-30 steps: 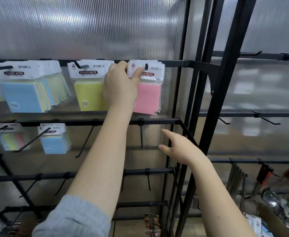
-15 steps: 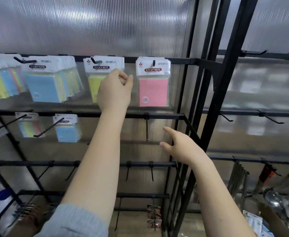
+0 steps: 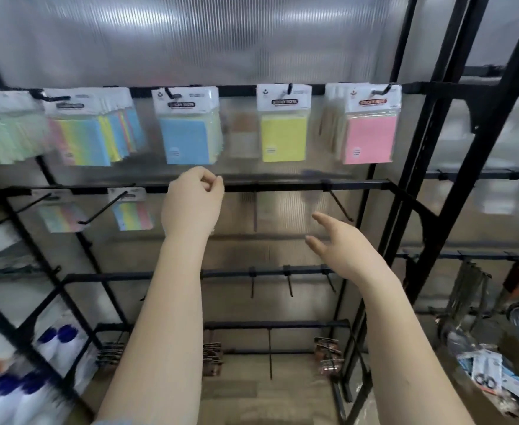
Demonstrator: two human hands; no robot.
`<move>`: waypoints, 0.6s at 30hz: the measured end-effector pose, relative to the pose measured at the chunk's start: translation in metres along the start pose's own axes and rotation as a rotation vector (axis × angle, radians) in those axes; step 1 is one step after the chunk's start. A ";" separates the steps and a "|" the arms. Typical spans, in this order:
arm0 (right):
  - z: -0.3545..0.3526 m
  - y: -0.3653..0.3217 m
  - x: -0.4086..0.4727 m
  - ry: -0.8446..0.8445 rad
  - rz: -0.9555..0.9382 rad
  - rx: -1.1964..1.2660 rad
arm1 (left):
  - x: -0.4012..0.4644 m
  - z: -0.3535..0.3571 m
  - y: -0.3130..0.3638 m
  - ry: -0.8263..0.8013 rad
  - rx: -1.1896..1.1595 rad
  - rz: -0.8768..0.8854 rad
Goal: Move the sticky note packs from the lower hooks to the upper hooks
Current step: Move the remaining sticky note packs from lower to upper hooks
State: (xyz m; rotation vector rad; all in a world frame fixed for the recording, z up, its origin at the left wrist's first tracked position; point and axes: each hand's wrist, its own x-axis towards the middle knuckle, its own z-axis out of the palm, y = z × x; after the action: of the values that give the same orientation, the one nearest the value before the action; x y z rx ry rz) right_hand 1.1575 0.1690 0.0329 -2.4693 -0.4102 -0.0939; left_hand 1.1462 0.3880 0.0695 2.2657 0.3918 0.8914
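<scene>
- The left hand [image 3: 192, 204] is loosely curled, empty; the right hand [image 3: 338, 240] is open, holding nothing.
- Motion blur smears the sticky note packs [image 3: 282, 124]; their labels are barely legible.
- A ribbed translucent panel [image 3: 190, 41] backs the black rack [image 3: 282, 187].

Bare forearms; grey-blue sleeve [image 3: 111, 422] at left elbow.
</scene>
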 end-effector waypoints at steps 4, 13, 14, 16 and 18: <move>0.042 -0.038 -0.010 0.037 0.020 0.060 | -0.003 -0.043 -0.050 -0.068 0.100 -0.032; 0.104 -0.089 -0.003 -0.014 0.022 0.033 | 0.000 -0.092 -0.122 -0.131 0.150 -0.130; 0.110 -0.092 0.001 -0.024 0.026 0.031 | 0.002 -0.094 -0.129 -0.132 0.156 -0.137; 0.120 -0.096 0.012 -0.041 0.044 0.051 | 0.008 -0.097 -0.141 -0.123 0.161 -0.143; 0.130 -0.100 0.026 -0.051 0.058 0.095 | 0.017 -0.099 -0.152 -0.118 0.166 -0.144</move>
State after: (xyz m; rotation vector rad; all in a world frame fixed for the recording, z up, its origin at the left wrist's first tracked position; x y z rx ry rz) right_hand 1.1464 0.3294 -0.0100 -2.3918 -0.3566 0.0128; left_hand 1.0851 0.5542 0.0291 2.3921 0.5869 0.6701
